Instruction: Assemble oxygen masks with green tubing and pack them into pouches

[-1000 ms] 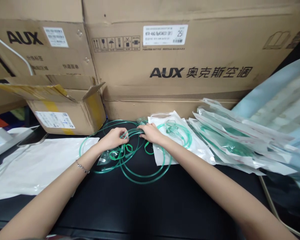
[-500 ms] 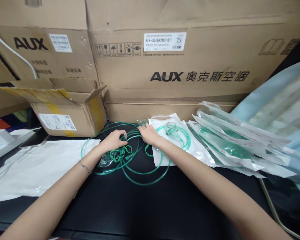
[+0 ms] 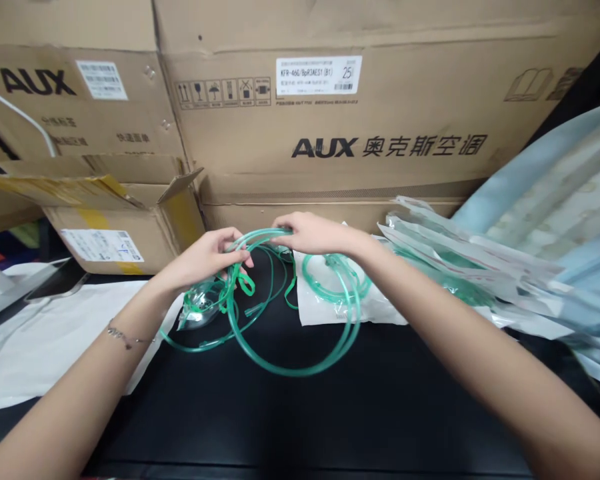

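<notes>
My left hand and my right hand both grip a coil of green tubing, lifted off the black table. The loops hang down between the hands. A clear mask with a green strap dangles from the tubing just under my left hand. A white pouch with another green tube set lies flat under my right wrist.
A pile of sealed pouches leans at the right. An open cardboard box stands at the left, with big AUX cartons behind. An empty white bag lies at the left on the table.
Both hands have risen from the table, lifting the green tubing and the mask with them. The loops now hang free instead of lying flat.
</notes>
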### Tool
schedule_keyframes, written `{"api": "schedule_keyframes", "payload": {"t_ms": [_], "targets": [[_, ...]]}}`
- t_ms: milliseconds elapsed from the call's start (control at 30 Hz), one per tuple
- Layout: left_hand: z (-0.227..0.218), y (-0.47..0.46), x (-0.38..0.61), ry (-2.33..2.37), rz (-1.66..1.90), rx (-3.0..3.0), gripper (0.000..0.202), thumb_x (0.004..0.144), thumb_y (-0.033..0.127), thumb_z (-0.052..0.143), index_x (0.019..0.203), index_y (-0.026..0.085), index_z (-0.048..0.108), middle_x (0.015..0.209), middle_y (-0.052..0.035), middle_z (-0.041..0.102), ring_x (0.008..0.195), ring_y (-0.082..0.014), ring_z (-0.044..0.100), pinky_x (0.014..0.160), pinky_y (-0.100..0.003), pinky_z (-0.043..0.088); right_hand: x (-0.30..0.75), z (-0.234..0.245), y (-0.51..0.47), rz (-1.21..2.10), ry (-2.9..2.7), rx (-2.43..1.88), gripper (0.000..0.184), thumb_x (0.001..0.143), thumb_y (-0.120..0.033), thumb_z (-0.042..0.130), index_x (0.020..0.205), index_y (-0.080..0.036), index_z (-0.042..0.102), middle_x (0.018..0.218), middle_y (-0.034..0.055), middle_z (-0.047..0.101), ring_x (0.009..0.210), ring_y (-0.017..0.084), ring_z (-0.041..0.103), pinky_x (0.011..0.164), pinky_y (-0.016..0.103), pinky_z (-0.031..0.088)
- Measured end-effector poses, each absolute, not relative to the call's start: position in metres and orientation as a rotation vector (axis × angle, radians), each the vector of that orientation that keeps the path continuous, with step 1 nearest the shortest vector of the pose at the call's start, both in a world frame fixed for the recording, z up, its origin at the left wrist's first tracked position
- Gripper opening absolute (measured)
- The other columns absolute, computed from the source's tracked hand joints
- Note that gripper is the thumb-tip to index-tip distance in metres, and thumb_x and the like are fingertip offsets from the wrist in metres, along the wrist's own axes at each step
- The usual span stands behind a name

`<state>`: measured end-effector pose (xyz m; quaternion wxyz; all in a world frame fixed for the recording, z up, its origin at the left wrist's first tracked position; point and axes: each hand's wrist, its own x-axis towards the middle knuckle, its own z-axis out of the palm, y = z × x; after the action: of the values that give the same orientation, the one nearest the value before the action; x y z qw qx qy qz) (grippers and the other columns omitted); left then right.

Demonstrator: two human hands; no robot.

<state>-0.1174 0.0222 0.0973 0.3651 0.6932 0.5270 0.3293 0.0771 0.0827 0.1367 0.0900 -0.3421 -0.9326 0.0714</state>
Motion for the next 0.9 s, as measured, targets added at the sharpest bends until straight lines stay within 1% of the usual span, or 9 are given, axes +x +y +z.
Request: {"api": "schedule_keyframes", "payload": {"t_ms": [67,133,200,300,433,567,733,800,900], "targets": [[0.093,0.023,-0.112,1.305,0.743,1.784,0.024,0.075,0.039,0.055,0.083,0.018,0.047,0.074,-0.0011,0.064,0.057,-0.0119,0.06,0.046,-0.02,0.041,0.095,0.135,0.071,0.495,-2.825,-1.055,0.037,0.085,-0.041,0.045,0.112,-0.016,0.056,0.103,0.0071,0.062,0.083,0.017,0.058,0.069,0.025,0.043],[0.083,0.026,-0.107,1.257,0.606,1.802,0.024,0.075,0.04,0.055,0.083,0.018,0.049,0.067,0.0015,0.061,0.05,-0.0095,0.055,0.044,-0.019,0.038,0.112,0.12,0.058,0.697,-2.866,-1.067,0.052,0.085,-0.048,0.042,0.128,-0.019,0.043,0.11,0.0079,0.059,0.088,0.018,0.058,0.074,0.027,0.045],[0.072,0.029,-0.101,1.21,0.49,1.832,0.025,0.073,0.041,0.057,0.077,0.017,0.053,0.061,0.0037,0.057,0.045,-0.0076,0.049,0.042,-0.018,0.036,0.126,0.098,0.044,0.622,-2.82,-1.056,0.052,0.09,-0.041,0.037,0.137,-0.022,0.029,0.114,0.0085,0.054,0.102,0.019,0.052,0.089,0.031,0.039],[0.061,0.033,-0.093,1.158,0.404,1.853,0.028,0.072,0.044,0.057,0.07,0.016,0.056,0.057,0.0044,0.05,0.044,-0.0072,0.044,0.041,-0.018,0.036,0.141,0.069,0.026,0.528,-2.768,-1.073,0.05,0.093,-0.035,0.029,0.141,-0.03,0.014,0.109,0.0079,0.05,0.097,0.017,0.053,0.092,0.035,0.038],[0.058,0.034,-0.088,1.131,0.382,1.864,0.031,0.073,0.045,0.055,0.077,0.015,0.062,0.06,0.0026,0.052,0.045,-0.0074,0.042,0.039,-0.018,0.036,0.152,0.051,0.014,0.388,-2.717,-1.078,0.046,0.093,-0.035,0.028,0.139,-0.031,0.022,0.108,0.0089,0.049,0.096,0.018,0.054,0.086,0.034,0.043],[0.058,0.031,-0.087,1.099,0.339,1.953,0.029,0.071,0.04,0.058,0.085,0.016,0.065,0.057,0.0039,0.049,0.045,-0.008,0.041,0.041,-0.019,0.035,0.155,0.045,0.01,0.177,-2.66,-1.15,0.046,0.091,-0.043,0.032,0.136,-0.031,0.032,0.105,0.0087,0.05,0.082,0.019,0.058,0.071,0.033,0.049],[0.057,0.029,-0.088,1.1,0.367,2.138,0.022,0.07,0.034,0.061,0.08,0.015,0.063,0.062,0.0031,0.05,0.053,-0.0099,0.045,0.052,-0.021,0.036,0.152,0.044,0.003,0.083,-2.582,-1.139,0.074,0.076,-0.053,0.053,0.138,-0.021,0.028,0.113,0.0134,0.046,0.089,0.024,0.055,0.071,0.037,0.05],[0.055,0.03,-0.09,1.11,0.385,2.145,0.023,0.07,0.034,0.06,0.084,0.015,0.062,0.067,0.0015,0.054,0.06,-0.0114,0.047,0.056,-0.021,0.039,0.153,0.044,0.004,0.226,-2.533,-1.103,0.069,0.079,-0.046,0.054,0.138,-0.021,0.027,0.111,0.0114,0.047,0.092,0.022,0.054,0.075,0.036,0.05],[0.053,0.032,-0.091,1.131,0.413,2.138,0.023,0.069,0.031,0.06,0.086,0.015,0.06,0.069,0.0006,0.055,0.065,-0.0126,0.048,0.06,-0.022,0.04,0.156,0.041,0.01,0.359,-2.475,-1.049,0.053,0.082,-0.024,0.052,0.132,-0.026,0.035,0.108,0.0071,0.048,0.093,0.018,0.053,0.082,0.035,0.048]]}}
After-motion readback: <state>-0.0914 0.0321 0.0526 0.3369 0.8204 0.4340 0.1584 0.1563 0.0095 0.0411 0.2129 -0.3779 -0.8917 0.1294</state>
